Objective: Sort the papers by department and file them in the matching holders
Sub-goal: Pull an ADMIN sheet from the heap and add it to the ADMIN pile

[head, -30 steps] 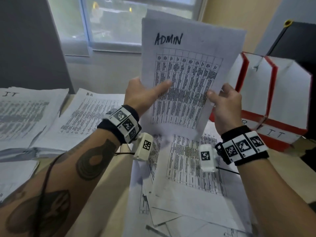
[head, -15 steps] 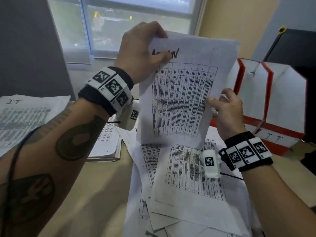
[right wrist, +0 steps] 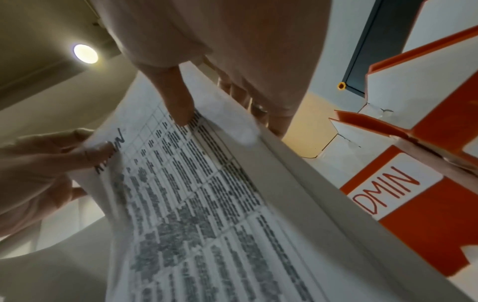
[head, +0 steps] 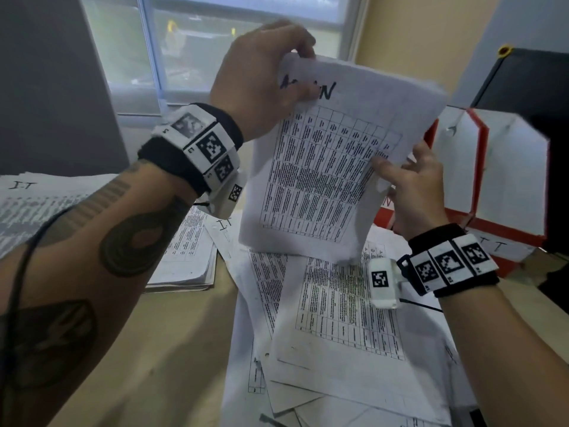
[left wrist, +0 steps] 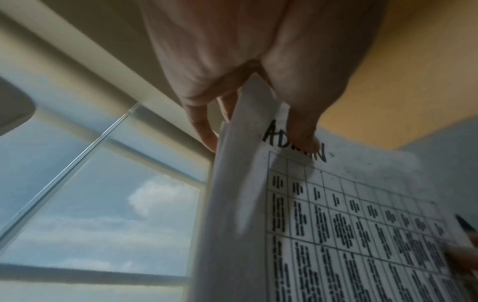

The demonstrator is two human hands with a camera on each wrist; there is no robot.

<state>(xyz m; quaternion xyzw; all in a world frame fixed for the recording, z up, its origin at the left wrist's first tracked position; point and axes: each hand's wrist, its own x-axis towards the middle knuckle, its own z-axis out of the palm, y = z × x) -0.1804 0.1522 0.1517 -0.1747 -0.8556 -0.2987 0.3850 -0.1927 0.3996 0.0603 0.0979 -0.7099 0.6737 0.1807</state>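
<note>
A thick stack of ADMIN papers [head: 326,177] with a printed table stands upright above the desk. My left hand [head: 264,78] pinches its top left corner, thumb over the handwritten heading. My right hand [head: 412,186] grips its right edge lower down, thumb on the front. In the left wrist view the ADMIN papers [left wrist: 336,235] hang below my left hand [left wrist: 258,98]. In the right wrist view my right hand [right wrist: 207,85] clamps the ADMIN papers [right wrist: 194,204] beside the red and white ADMIN holder [right wrist: 403,194]. The holders [head: 508,180] stand at the right; one reads IT.
Loose printed sheets [head: 338,318] lie scattered on the desk under the stack. A sorted pile [head: 187,257] lies left of them, and an IT pile [head: 37,204] at far left. A window [head: 246,41] is behind, a dark panel [head: 538,87] at back right.
My left hand went from the stack's lower left edge up to its top left corner. The stack tilted slightly to the right; my right hand kept its grip.
</note>
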